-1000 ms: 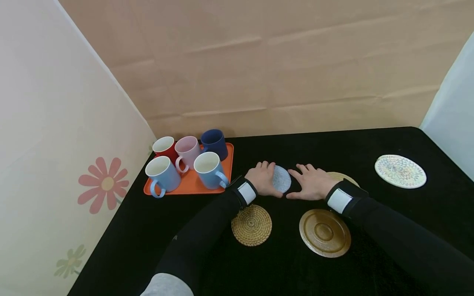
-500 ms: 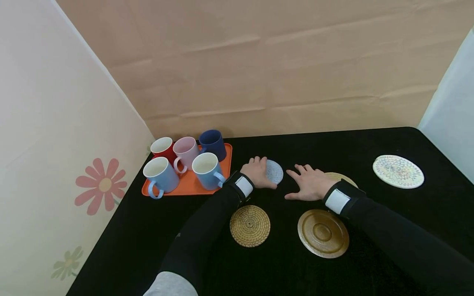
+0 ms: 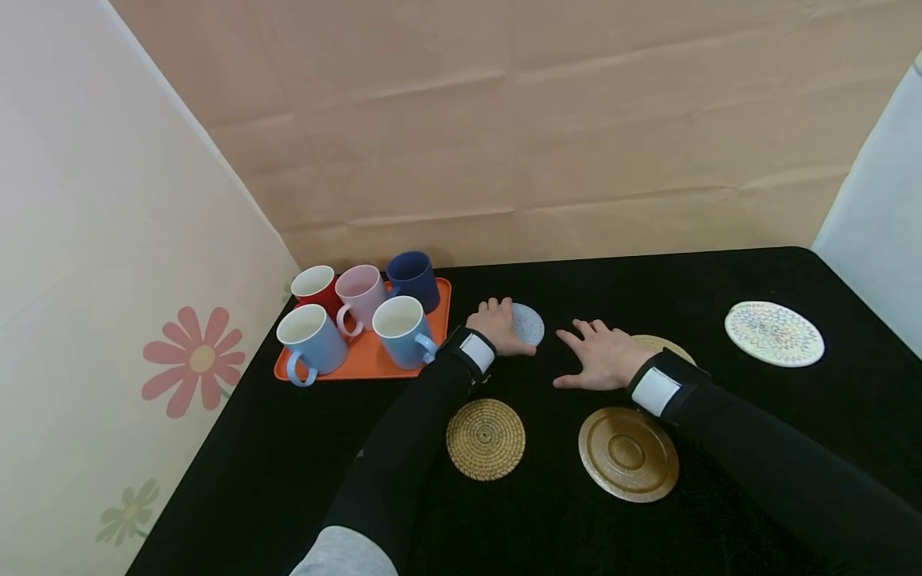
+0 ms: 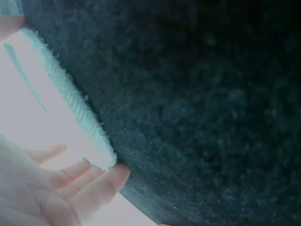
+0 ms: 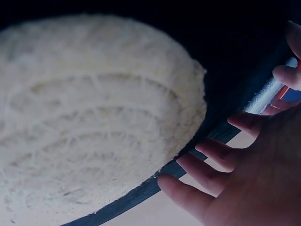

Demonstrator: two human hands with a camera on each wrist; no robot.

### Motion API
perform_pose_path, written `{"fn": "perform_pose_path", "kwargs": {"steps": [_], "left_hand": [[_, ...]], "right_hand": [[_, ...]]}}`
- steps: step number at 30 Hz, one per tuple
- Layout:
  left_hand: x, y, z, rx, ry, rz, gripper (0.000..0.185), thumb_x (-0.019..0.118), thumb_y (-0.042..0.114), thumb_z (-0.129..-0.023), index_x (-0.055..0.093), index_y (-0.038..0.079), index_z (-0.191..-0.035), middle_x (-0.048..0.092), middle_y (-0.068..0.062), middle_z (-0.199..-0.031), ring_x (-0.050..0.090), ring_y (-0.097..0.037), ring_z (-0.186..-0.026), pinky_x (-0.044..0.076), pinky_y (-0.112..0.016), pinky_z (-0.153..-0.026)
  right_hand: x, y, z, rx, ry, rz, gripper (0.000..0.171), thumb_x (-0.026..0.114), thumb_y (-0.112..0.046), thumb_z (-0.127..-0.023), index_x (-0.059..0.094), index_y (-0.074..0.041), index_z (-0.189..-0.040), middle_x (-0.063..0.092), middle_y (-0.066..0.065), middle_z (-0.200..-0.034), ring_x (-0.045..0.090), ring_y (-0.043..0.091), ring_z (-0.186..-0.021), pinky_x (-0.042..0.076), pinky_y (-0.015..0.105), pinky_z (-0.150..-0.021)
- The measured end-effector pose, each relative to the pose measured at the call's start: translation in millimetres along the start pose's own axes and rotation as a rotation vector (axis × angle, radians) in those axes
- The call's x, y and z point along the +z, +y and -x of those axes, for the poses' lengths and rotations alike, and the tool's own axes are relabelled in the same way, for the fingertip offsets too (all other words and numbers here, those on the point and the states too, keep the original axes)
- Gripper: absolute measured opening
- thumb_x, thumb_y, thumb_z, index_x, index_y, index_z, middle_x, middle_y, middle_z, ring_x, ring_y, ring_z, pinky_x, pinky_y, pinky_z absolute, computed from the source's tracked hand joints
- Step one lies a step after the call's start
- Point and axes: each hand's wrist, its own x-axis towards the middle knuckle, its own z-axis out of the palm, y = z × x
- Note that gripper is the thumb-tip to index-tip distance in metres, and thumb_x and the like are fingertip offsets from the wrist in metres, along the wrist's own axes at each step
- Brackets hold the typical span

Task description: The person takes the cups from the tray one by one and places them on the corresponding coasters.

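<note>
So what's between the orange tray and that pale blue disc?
In the head view, a strip of black tabletop, then the left hand, holding the pale blue disc.

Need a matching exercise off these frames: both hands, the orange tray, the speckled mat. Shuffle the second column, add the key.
Column one
1. left hand
2. orange tray
3. speckled mat
4. right hand

Column two
A. fingers spread, holding nothing
B. holding the pale blue disc
C. at the far right of the black table
D. under five mugs

Pairs: 1-B, 2-D, 3-C, 4-A
</note>
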Motion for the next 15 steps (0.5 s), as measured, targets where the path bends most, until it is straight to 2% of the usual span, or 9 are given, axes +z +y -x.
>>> {"fn": "perform_pose_path", "kwargs": {"steps": [15], "left_hand": [[-0.6,-2.3,-4.1,-0.016,-0.016,0.024,0.103,0.068,0.066,-0.076,0.026,0.011,-0.152,0.041,-0.013,-0.144,0.043,-0.027,-0.126,0.045,-0.041,-0.093]], "right_hand": [[1.9,2.8,-3.0,0.012,-0.032,-0.014,0.088,0.053,-0.066,-0.087,0.037,-0.005,-0.148,0.03,0.033,-0.148,0.034,0.051,-0.129,0.039,0.061,-0.096]]}}
